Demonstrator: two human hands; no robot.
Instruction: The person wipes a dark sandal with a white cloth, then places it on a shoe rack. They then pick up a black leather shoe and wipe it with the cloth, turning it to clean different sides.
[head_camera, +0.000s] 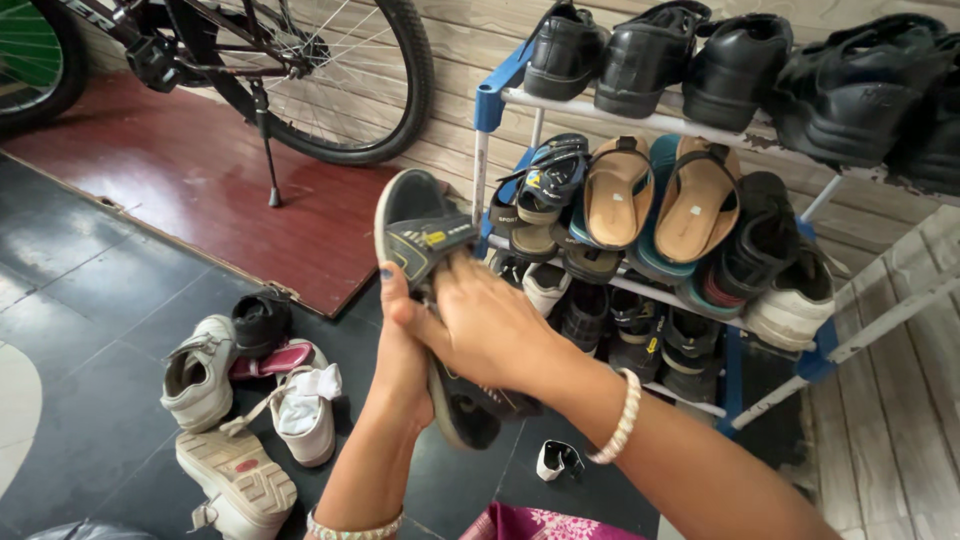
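Observation:
A dark grey sandal (418, 225) with a wide strap and a small yellow mark is held upright in front of me, toe end up. My left hand (402, 345) grips it from below, thumb on the near edge. My right hand (487, 325) lies over the strap and footbed, fingers pressed on it; a white beaded bracelet circles that wrist. Just behind the sandal stands a shoe rack (500, 100) with blue corner joints and white bars.
The rack holds black shoes (650, 50) on top, tan sandals (655, 195) in the middle and dark sandals below. Loose white sneakers (205, 370) and a pink sandal (272, 360) lie on the dark floor at the left. A bicycle (330, 70) stands behind.

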